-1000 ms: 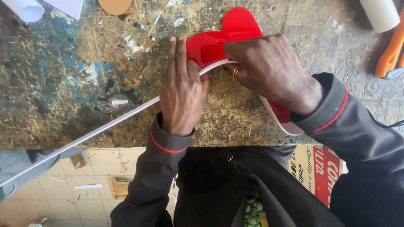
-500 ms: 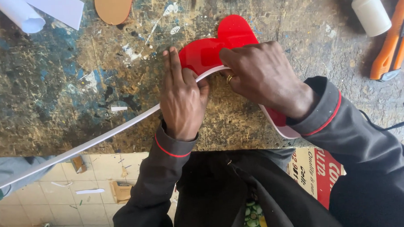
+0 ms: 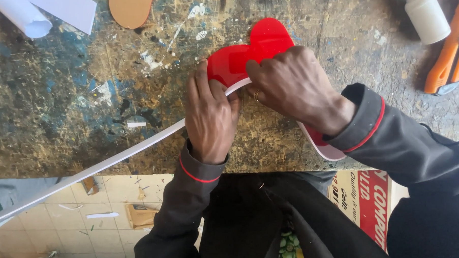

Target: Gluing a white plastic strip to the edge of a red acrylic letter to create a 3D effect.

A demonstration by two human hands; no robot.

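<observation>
A glossy red curved plastic cut-out (image 3: 257, 50) lies flat on the worn, paint-stained workbench (image 3: 60, 99). A long white strip (image 3: 113, 159) runs from beyond the bench's left front edge up to the shape's near edge and wraps along it. My left hand (image 3: 208, 117) presses the strip against the red edge, fingers flat and close together. My right hand (image 3: 294, 86), a ring on one finger, covers the middle of the red piece and pinches the strip at its edge. The piece's lower right end (image 3: 324, 143) shows under my right sleeve.
A white squeeze bottle (image 3: 426, 13) and an orange utility knife (image 3: 448, 50) lie at the bench's right. Rolled white sheet (image 3: 22, 16) and a tan oval piece (image 3: 131, 9) sit at the top left. Below the bench edge is a tiled floor (image 3: 65, 221) with scraps.
Both hands have held their grip on the strip and red piece. The view has shifted slightly, so everything sits a little lower and to the right in the frame.
</observation>
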